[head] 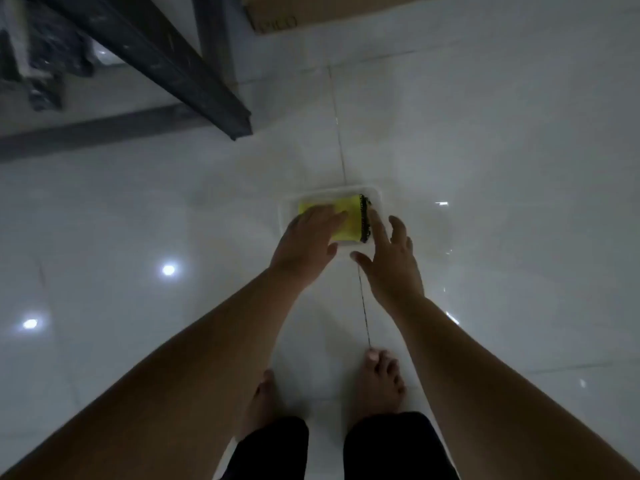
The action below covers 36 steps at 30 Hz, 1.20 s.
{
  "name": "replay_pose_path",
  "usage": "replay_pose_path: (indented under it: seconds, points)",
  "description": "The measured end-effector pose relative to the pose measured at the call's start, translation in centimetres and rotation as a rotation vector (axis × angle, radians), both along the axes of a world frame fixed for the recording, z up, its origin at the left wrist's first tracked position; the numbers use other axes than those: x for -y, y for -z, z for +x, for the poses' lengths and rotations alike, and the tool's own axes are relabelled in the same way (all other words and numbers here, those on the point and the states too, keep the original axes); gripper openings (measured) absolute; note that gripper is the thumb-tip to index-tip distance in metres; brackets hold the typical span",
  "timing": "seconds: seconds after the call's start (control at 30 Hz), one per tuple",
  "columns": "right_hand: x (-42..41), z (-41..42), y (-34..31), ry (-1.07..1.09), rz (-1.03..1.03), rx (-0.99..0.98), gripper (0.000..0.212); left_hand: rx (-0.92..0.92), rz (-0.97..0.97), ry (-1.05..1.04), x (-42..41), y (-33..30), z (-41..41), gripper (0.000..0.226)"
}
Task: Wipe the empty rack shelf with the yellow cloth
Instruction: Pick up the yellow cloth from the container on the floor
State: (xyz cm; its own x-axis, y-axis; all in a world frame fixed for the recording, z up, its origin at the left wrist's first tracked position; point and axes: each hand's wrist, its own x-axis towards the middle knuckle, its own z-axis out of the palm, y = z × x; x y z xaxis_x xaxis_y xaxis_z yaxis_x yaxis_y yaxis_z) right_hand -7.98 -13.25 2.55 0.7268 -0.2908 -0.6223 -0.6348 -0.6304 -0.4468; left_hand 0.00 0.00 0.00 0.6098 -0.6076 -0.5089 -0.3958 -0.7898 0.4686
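A folded yellow cloth [353, 216] with a black edge lies in a shallow clear tray [375, 195] on the white tiled floor. My left hand [304, 244] reaches down with straight fingers that lie over the cloth's left part. My right hand [391, 258] hovers at the tray's right side, fingers spread, its forefinger near the cloth's black edge. The dark metal rack [156, 53] stands at the upper left; its shelves are mostly out of view.
A cardboard box [332, 12] sits on the floor at the top, behind the rack's post. My bare feet [377, 379] stand just below the tray. Bundled dark items [52, 64] lie under the rack at far left. Open tiled floor spreads to the right.
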Motion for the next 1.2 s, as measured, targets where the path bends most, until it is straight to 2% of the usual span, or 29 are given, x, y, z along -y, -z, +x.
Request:
replay_pose_path:
  seconds: [0.17, 0.37, 0.53, 0.67, 0.8, 0.9, 1.07, 1.2]
  points:
    - [0.3, 1.1, 3.1, 0.035, 0.065, 0.05, 0.092, 0.145, 0.011, 0.195, 1.1, 3.6, 1.5, 0.061]
    - [0.8, 1.4, 4.2, -0.007, 0.04, 0.086, 0.099, 0.182, -0.052, 0.194, 1.0, 4.7, 1.8, 0.056]
    - [0.8, 1.5, 2.7, 0.04, 0.075, 0.053, 0.091, 0.155, 0.026, 0.17, 0.6, 1.8, 2.3, 0.058]
    - [0.4, 1.7, -0.8, 0.061, 0.067, -0.001, 0.082, 0.092, 0.106, 0.079, -1.0, -4.0, 2.4, 0.058]
    - [0.2, 2.3, -7.4, 0.011, 0.0, -0.129, 0.069, 0.065, 0.111, 0.042, -3.6, -11.6, 2.7, 0.06]
    - [-0.2, 3.2, -14.4, -0.025, 0.026, -0.135, 0.056, 0.064, 0.082, 0.018, -5.1, -18.6, 3.2, 0.061]
    - [-0.6, 5.4, -29.9, -0.145, 0.029, -0.055, 0.042, 0.108, -0.027, -0.129, -6.9, -33.8, 3.7, 0.059]
    - [-2.6, 6.8, -44.7, -0.225, 0.0, 0.149, 0.036, 0.101, -0.192, -0.354, -8.7, -48.4, 3.0, 0.054]
